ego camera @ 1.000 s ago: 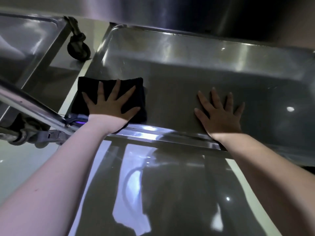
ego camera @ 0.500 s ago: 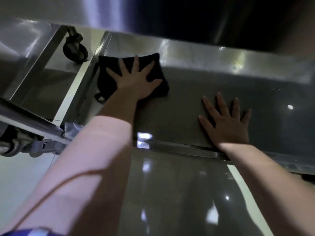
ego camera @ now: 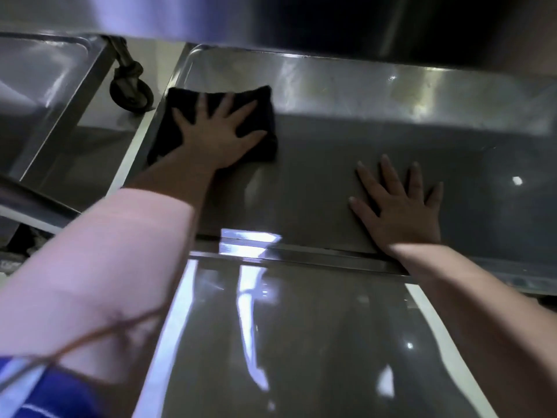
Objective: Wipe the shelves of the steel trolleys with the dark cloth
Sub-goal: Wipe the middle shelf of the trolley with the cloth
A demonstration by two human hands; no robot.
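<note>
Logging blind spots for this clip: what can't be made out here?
Head view only.
Shelf under the dark cloth: covered by cloth and left hand.
Shelf's right end: cut off by the frame edge, beyond the right hand.
Neighbouring trolley: cut off at the left edge.
Smears or dirt: lost in glare and blur.

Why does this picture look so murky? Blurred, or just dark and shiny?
Head view: the flat steel trolley shelf lies mostly in shadow; white glare streaks the glossy grey floor; the pale pink sleeve near the camera is smeared; the left hand on the dark cloth looks softer than the right hand.
</note>
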